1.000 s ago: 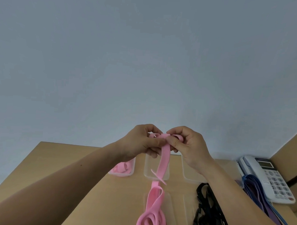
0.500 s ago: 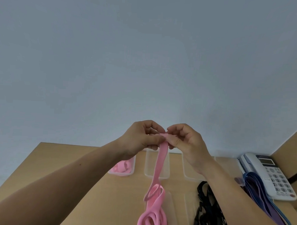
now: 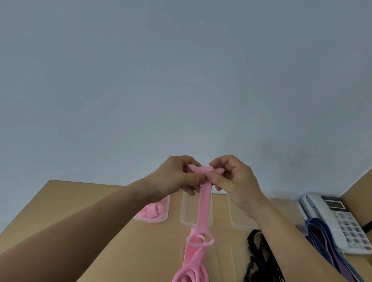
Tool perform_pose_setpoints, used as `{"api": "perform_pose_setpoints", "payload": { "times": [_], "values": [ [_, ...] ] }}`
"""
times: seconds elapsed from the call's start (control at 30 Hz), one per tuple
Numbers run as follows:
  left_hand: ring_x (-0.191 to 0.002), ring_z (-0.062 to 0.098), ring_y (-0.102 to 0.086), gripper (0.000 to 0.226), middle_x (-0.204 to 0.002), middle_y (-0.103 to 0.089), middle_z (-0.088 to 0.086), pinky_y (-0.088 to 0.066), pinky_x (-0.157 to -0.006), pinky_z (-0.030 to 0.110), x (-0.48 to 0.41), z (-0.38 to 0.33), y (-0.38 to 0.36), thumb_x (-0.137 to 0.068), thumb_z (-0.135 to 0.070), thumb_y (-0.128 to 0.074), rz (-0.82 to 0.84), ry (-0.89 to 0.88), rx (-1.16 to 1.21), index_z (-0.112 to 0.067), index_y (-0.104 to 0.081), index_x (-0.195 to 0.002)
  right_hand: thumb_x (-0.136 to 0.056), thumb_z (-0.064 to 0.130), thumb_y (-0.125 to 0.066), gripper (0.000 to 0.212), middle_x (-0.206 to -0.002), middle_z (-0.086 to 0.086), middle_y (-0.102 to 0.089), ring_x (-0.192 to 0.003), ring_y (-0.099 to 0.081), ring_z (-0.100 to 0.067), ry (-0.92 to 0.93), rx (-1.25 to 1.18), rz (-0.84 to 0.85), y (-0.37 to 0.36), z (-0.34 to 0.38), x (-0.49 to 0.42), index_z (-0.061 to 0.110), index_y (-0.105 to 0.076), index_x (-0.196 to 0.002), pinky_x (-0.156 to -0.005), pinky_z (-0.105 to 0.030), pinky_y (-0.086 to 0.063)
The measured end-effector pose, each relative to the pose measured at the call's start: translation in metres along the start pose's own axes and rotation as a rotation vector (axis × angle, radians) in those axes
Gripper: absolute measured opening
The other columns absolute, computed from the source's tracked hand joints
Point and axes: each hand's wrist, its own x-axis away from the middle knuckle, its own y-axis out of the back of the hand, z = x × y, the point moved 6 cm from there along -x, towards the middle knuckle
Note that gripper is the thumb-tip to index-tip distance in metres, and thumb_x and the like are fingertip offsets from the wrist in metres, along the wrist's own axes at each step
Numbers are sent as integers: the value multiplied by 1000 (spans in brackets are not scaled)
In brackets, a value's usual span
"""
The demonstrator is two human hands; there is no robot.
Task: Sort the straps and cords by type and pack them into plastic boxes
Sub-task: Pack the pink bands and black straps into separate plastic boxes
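Observation:
A long pink strap [image 3: 204,205] hangs from both hands, raised above the wooden table [image 3: 75,210]. My left hand [image 3: 177,174] and my right hand [image 3: 236,181] pinch its folded top end between thumbs and fingers. The strap's lower part lies in loose coils on the table near the front edge. Three clear plastic boxes stand in a row at the back: the left box [image 3: 166,210] holds pink strap pieces, the middle box [image 3: 187,211] sits behind the hanging strap, and the right box [image 3: 237,219] is partly hidden by my right wrist.
Black straps with buckles [image 3: 254,263] lie under my right forearm. Blue and purple bands [image 3: 325,240] trail along the right side beside a white desk telephone [image 3: 339,220]. A wooden panel [image 3: 364,191] rises at the far right. A plain wall fills the background.
Both hands have kept working the strap's top end, folding more of it between the fingers. The hanging part has been drawn upward and its loose tail no longer sticks out.

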Motion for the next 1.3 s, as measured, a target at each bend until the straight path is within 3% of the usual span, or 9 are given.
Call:
{"api": "perform_pose_setpoints", "payload": {
  "times": [0.1, 0.23, 0.47, 0.63, 0.73, 0.87, 1.03, 1.17, 1.3],
  "values": [
    [-83, 26, -71, 38, -94, -75, 17, -55, -67, 27, 1, -2, -2, -82, -27, -75, 43, 40, 100, 0, -62, -104, -80, 11, -79, 23, -85, -1, -64, -72, -58, -16, 8, 15, 10, -1, 0, 0, 29, -68, -89, -67, -28, -53],
    [-76, 23, -68, 23, -83, -71, 13, -55, -68, 28, -3, -3, 3, -81, -17, -79, -2, -6, 106, -5, -68, -97, -72, 9, -81, 28, -85, -2, -70, -84, -69, -27, -18, -23, 50, -5, -3, 1, 27, -69, -90, -77, -34, -59],
    [-76, 22, -64, 19, -85, -70, 10, -55, -72, 28, -5, -7, 5, -79, -3, -79, -60, -136, 49, -5, -68, -95, -79, 31, -73, 31, -85, -19, -70, -71, -63, -29, -135, -188, 73, -6, -6, -2, 5, -69, -95, -61, -33, -52],
    [-86, 21, -69, 34, -98, -70, 9, -57, -90, 40, -3, -3, 6, -76, -7, -83, -101, -146, 12, -13, -66, -104, -90, 20, -70, 15, -75, -13, -71, -63, -63, -21, -157, -66, 59, -5, -8, -5, 4, -70, -91, -55, -30, -52],
    [-81, 21, -68, 42, -100, -71, 15, -57, -86, 39, -3, -1, 6, -70, -19, -84, -97, -80, -41, -15, -64, -107, -88, 15, -72, 12, -77, -12, -72, -60, -63, -18, -104, -46, 20, -3, -4, -4, 5, -69, -93, -56, -30, -52],
    [-88, 30, -71, 28, -94, -74, 15, -57, -73, 31, -1, -1, 2, -80, -14, -74, -12, -32, -87, -4, -64, -104, -85, 9, -74, 12, -79, -6, -71, -60, -61, -17, -57, -42, 31, -4, 0, -2, 11, -67, -95, -56, -27, -51],
    [-83, 28, -70, 26, -91, -74, 13, -56, -73, 33, 2, 0, -1, -84, -26, -64, 60, 44, 75, -4, -63, -98, -79, 12, -80, 21, -81, 1, -70, -59, -59, -13, -50, -36, 61, -6, -1, 2, 19, -67, -94, -60, -27, -52],
    [-76, 25, -67, 24, -86, -72, 13, -55, -66, 30, 0, 0, 1, -80, -25, -74, 9, 10, 95, -8, -66, -95, -77, 6, -81, 28, -91, 6, -69, -68, -64, -12, -57, -17, 69, -7, -4, 4, 20, -67, -97, -61, -25, -51],
    [-80, 24, -69, 23, -90, -71, 11, -55, -67, 28, 0, -4, 2, -77, -15, -76, -26, -80, 81, -7, -67, -97, -72, 26, -80, 36, -98, -9, -69, -68, -64, -22, -110, -113, 69, -5, -6, 4, 13, -66, -103, -60, -30, -52]
  ]
}}
